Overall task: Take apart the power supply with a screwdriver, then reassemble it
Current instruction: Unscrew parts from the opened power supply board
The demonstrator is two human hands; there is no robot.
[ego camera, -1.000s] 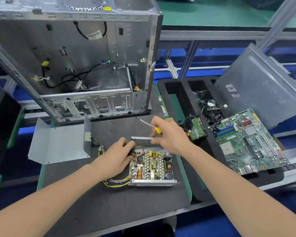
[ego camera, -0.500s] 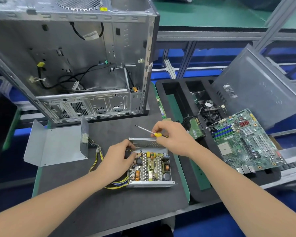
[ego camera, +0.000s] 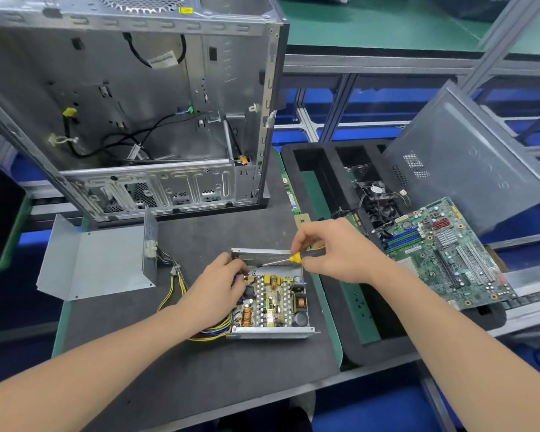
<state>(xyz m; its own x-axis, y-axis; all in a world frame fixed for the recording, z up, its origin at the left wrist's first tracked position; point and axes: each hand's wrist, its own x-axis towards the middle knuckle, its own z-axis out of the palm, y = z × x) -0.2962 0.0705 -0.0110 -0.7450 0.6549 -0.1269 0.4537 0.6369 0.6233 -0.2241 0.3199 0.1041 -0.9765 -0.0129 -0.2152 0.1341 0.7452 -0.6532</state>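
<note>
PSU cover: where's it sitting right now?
Head view, left side of the grey mat: the cover lies in front of the open case, left of the power supply.

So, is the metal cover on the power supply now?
No, the power supply is open with its circuit board bare, and the metal cover lies apart to its left.

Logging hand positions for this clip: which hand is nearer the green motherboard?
Right. The right hand, pinching the screwdriver, is just left of the motherboard; the left hand holds the power supply, farther left.
</note>
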